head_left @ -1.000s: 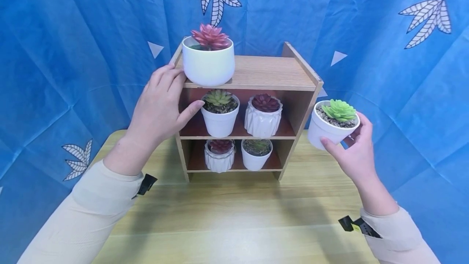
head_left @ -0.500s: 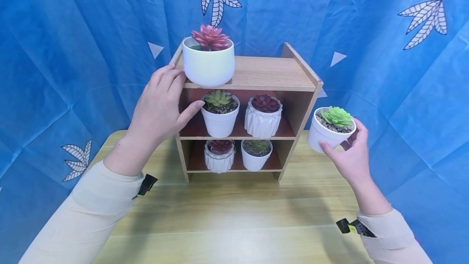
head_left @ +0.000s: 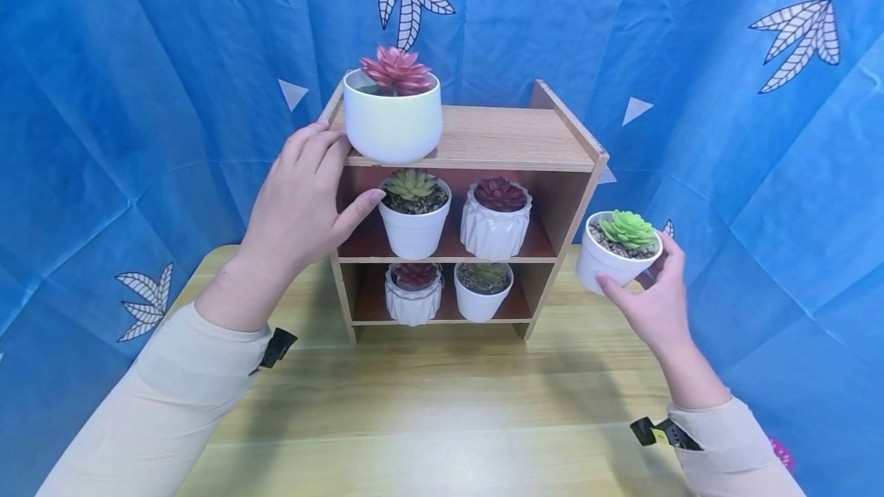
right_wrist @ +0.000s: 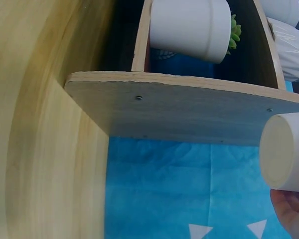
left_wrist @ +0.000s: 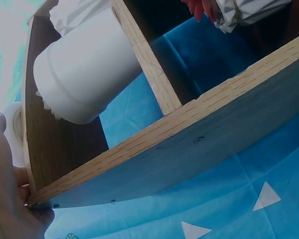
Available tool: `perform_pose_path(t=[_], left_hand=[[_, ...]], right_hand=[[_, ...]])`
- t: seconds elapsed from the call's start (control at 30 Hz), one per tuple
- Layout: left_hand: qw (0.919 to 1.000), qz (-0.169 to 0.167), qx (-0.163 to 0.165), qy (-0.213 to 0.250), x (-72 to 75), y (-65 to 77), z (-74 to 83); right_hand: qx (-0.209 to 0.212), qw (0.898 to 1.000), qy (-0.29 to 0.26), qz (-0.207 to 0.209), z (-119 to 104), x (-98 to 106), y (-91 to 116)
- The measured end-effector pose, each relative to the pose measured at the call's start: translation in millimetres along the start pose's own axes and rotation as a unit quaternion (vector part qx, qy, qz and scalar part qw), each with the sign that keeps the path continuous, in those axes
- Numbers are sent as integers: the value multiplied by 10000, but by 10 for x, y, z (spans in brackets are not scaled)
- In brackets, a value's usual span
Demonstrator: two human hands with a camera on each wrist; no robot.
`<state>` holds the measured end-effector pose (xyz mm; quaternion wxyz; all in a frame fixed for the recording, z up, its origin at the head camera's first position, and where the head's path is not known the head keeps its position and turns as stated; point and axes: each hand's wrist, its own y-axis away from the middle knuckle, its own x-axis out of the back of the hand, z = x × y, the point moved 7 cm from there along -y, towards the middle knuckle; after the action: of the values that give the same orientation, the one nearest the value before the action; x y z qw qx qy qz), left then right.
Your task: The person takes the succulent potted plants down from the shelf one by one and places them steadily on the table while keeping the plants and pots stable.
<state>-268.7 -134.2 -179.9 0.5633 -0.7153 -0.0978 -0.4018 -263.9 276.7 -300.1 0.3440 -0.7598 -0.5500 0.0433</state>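
My right hand [head_left: 661,301] holds a small white pot with a bright green succulent [head_left: 618,249] in the air, right of the wooden shelf unit [head_left: 514,136]. The thumb presses the pot's near side and the fingers go behind it. In the right wrist view the same white pot [right_wrist: 284,152] shows its base beside the unit's side panel. My left hand [head_left: 297,205] rests over the unit's top left corner, its fingers beside a larger white pot with a pink succulent [head_left: 394,117]. Its thumb extends in front of a white pot with a pale green succulent [head_left: 414,221].
On the middle shelf also stands a ribbed white pot with a dark red succulent [head_left: 496,225]. Below are another ribbed pot [head_left: 413,301] and a smooth white pot [head_left: 483,299]. The unit stands on a wooden table [head_left: 442,405], before a blue patterned cloth [head_left: 552,21].
My right hand, with the green succulent pot, has moved slightly down and left towards the shelf unit. The left hand and the other pots have stayed where they were.
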Motion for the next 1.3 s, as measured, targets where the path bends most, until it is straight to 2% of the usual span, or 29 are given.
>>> perform_pose_path(t=[0.13,0.37,0.43,0.53,0.8,0.93,1.07,1.3], left_hand=[[10000,17,-12,12,1,3,-1],[10000,-19,37,-45,-5,12,-6],[10000,-31,50,-62,-8,10,-3],[10000,-35,56,-52,-6,11,1],[9999,-49,86,-18,-9,10,-7],[10000,-35,68,12,-3,8,-4],[10000,-7,44,10,-1,5,-1],[10000,-41,86,12,-3,7,-2]], right_hand=[[-76,10000,4,-43,39,-23,15],[-353,9994,-19,-43,448,-65,2],[-442,9990,22,-52,496,-72,10],[-537,9985,38,-86,502,-84,27],[-519,9981,-12,-326,340,-146,102],[-602,9970,-39,-476,370,-184,122],[-745,9952,-264,-580,501,-218,125],[-1052,9909,-513,-671,857,-272,137]])
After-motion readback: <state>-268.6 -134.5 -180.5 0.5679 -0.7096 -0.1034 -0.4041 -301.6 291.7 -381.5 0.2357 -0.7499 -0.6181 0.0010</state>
